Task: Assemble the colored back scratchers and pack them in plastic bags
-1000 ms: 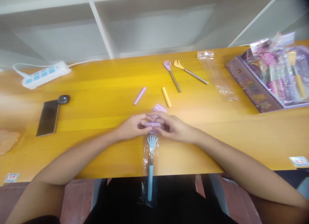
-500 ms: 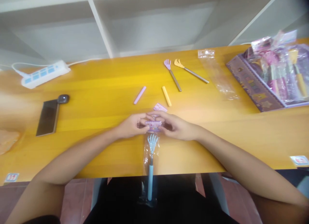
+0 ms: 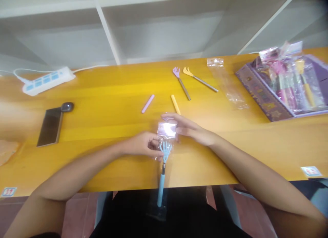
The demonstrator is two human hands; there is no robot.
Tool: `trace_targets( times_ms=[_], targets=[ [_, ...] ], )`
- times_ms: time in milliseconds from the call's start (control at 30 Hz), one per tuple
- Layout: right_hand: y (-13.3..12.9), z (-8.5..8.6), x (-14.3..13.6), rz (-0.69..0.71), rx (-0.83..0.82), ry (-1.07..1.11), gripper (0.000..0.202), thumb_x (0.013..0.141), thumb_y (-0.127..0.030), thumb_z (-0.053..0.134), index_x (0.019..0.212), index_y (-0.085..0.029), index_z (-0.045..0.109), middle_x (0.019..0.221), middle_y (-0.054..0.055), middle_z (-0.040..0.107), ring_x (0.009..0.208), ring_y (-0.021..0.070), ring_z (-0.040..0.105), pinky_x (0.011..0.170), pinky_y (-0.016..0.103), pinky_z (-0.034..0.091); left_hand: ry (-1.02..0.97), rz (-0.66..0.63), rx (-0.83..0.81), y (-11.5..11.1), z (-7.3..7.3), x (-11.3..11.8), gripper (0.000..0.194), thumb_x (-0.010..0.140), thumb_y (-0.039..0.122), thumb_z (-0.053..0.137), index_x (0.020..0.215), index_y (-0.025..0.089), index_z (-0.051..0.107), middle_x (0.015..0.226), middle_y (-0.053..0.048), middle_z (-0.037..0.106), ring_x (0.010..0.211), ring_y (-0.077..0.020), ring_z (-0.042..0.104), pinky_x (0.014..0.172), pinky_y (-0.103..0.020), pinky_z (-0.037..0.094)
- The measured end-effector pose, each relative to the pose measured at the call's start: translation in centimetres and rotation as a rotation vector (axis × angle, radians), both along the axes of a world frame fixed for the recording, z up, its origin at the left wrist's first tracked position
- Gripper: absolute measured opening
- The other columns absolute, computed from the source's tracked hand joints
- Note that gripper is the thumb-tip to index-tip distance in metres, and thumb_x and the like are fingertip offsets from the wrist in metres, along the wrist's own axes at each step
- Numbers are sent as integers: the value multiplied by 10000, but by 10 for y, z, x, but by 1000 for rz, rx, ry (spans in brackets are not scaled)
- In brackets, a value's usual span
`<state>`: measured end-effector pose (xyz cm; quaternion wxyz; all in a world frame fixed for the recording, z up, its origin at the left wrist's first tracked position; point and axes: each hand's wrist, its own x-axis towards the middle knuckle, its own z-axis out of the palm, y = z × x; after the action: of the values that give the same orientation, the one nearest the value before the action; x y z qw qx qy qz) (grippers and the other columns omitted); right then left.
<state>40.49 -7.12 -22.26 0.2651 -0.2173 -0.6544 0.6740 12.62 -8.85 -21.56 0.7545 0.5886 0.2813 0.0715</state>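
A blue back scratcher [image 3: 161, 186] lies in a clear bag whose shiny header card [image 3: 167, 129] points away from me; its lower end hangs past the table edge. My left hand [image 3: 146, 144] pinches the bag beside the scratcher's blue claw. At the card's right side is my right hand [image 3: 191, 128], its fingers stretched out over a small card on the table. Beyond them lie a purple tube [image 3: 148, 103] and a yellow tube [image 3: 175, 105]. Farther back are a purple claw on a metal rod [image 3: 183, 86] and a yellow claw on a metal rod [image 3: 203, 82].
An empty clear bag [image 3: 228, 84] lies at the back right, beside a purple display box [image 3: 266, 94] of packaged scratchers. On the left are a power strip [image 3: 50, 81], a black phone [image 3: 50, 126] and a dark round object [image 3: 67, 107].
My left hand has moved from the header card down to the bag near the blue claw. My right hand has opened and shifted up and right. The header now catches the light.
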Motion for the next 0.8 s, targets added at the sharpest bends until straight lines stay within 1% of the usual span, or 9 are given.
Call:
trace_targets(
  times_ms=[167,233,333,400,467,533,600,700,800],
  targets=[
    [-1,4,-8,316,-298,-47,784,1007,-528,763,1606,-201,378,1250,121,678,802,116,703,569,193,558,-127,307,1,6,-13,0,429,862,453,904,1062,124,716,753,-38,754,590,-122,659,578,-237,516],
    [-4,3,-16,293,-330,-114,698,960,-483,830,1486,-197,469,1183,82,700,700,76,661,492,158,489,-198,492,9,10,-17,0,444,822,469,934,994,132,701,727,-16,728,557,-97,615,542,-214,472],
    [-8,3,-24,258,-332,-221,480,925,-501,854,1157,-151,621,854,-20,669,591,56,564,448,146,408,-292,701,-17,16,-18,1,447,767,441,977,912,145,675,702,8,695,561,-84,596,537,-195,448],
    [-7,7,-25,249,-291,-262,461,905,-528,863,1045,-141,656,726,-55,611,563,57,519,461,158,405,-326,745,-33,17,-15,1,419,778,412,976,909,151,674,697,12,692,584,-91,610,569,-200,471],
    [-3,17,-19,192,-208,-273,460,916,-551,842,1047,-135,694,747,-39,648,570,59,514,494,177,427,-368,700,-57,17,-13,1,410,821,438,949,969,157,690,753,-15,734,630,-121,660,618,-228,514],
    [4,35,-6,55,-62,-297,444,964,-558,783,1088,-135,728,865,9,724,621,68,545,541,196,443,-408,599,-84,17,-12,0,422,879,491,895,1046,156,700,831,-62,778,681,-158,710,661,-264,545],
    [14,59,16,-188,151,-360,419,1018,-541,717,1151,-145,743,997,52,764,705,90,592,596,218,459,-427,513,-104,17,-12,-1,410,928,504,842,1079,150,698,851,-89,789,696,-175,724,669,-276,550],
    [25,103,64,-668,474,-541,395,1024,-447,729,1288,-154,703,1083,103,779,814,137,655,699,272,499,-426,470,-125,18,-14,-2,375,953,500,804,1031,148,702,781,-75,762,670,-169,703,651,-263,541],
    [34,144,128,-1152,629,-857,306,1058,-270,673,1331,-133,692,1123,151,788,877,141,669,810,325,476,-414,453,-140,19,-14,-1,375,956,514,785,1001,148,712,766,-80,757,673,-177,702,647,-265,540]
  ],
)
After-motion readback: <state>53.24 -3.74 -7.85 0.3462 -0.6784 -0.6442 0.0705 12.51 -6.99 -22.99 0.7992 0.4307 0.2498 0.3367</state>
